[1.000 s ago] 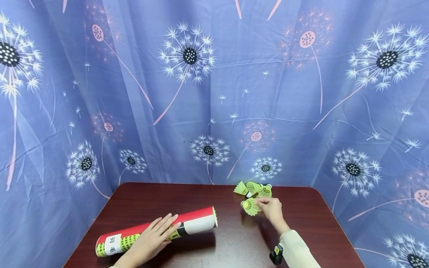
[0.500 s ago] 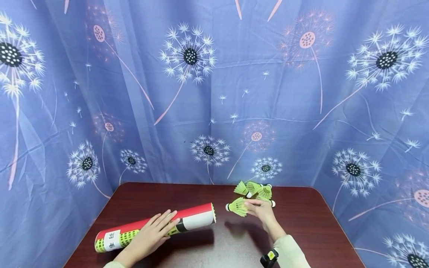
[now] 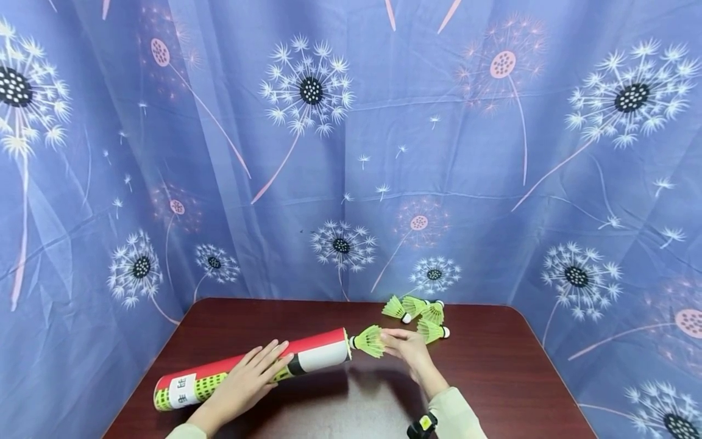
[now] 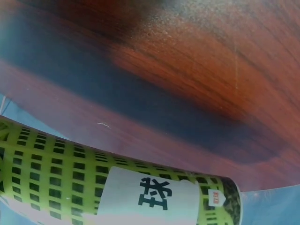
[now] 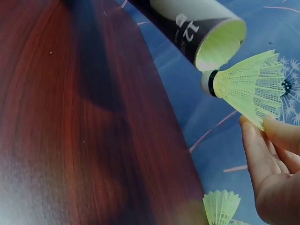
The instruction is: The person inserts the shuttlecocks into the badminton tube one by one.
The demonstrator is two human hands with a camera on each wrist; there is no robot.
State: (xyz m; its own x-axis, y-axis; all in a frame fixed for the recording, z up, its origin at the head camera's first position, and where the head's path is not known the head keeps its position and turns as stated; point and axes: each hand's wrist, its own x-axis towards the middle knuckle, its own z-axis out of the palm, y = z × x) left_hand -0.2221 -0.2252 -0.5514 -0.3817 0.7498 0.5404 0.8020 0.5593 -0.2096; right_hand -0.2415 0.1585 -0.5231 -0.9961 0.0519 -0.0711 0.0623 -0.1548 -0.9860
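A long red, white and yellow-green shuttlecock tube [image 3: 323, 358] slants across the table, its right end raised. My left hand [image 3: 247, 381] holds it around the middle, fingers laid over the top, thumb hidden. The left wrist view shows the tube's green grid side [image 4: 56, 178] and white label, but not the hand. Between thumb and fingers, my right hand [image 3: 411, 353] pinches a yellow-green shuttlecock [image 3: 368, 341] by its skirt edge. Its white cork points left, right at the tube's mouth. In the right wrist view, the cork sits just below the open rim [image 5: 244, 35].
Several more shuttlecocks [image 3: 395, 308] lie bunched at the table's back edge, with one [image 3: 430, 330] a little nearer, behind my right hand. The dark red-brown table [image 3: 504, 378] is backed by a blue dandelion-print curtain [image 3: 351, 152].
My right hand has carried the shuttlecock left from near the pile to the tube's mouth, its cork turning leftward. The tube's right end has shifted slightly left and up in the head view.
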